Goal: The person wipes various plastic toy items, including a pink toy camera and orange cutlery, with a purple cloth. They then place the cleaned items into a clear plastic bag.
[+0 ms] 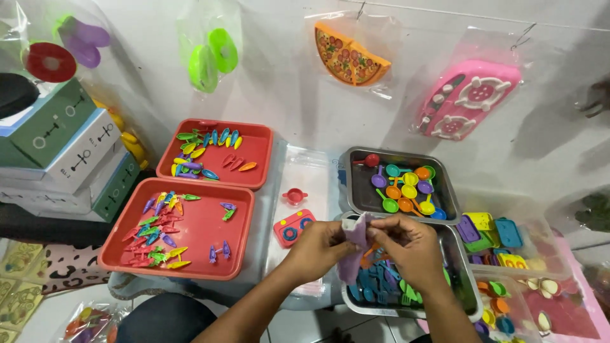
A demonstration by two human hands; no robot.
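pinching a small clear bag (353, 249) with something purple inside, both hands are working it just above the lower metal tray (462, 277). left hand (318, 249) has thumb and fingers closed on the bag's left edge, right hand (406, 244) closed on the top right edge, so the bag hangs between them in front of the tray of teal and green toy bits. tbh the trick here looks like keeping the mouth of the bag stretched flat between both pinches, and holding it over the tray so anything that slips lands back in.

surface is crowded: two red trays (190, 254) of tiny colourful pieces on the left, an upper metal tray (356, 190) with little toy pans, a red toy stove (292, 227) and red cup (294, 197) on plastic between them. white wall behind has bagged toys hanging, including a pizza slice (348, 56) and pink stove (467, 98); stacked boxes (63, 152) far left.
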